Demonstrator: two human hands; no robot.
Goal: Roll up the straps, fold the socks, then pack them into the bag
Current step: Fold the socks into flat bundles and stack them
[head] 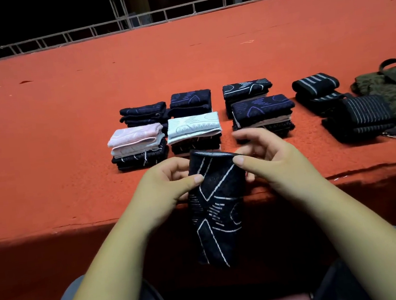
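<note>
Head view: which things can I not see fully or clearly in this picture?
All in the head view:
- Olive bag: cut off by the right edge; its opening does not show.
- Right hand: its fingers are blurred.
- Black sock: its back faces away; the left hand covers one edge.
- Sock piles: lower layers are hidden under the top ones.

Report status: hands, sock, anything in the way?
Grip: left hand and right hand both pinch black sock at its top edge. Sock hangs unfolded, off the table. Behind it, folded sock piles, rolled straps beside bag; nothing blocking.
</note>
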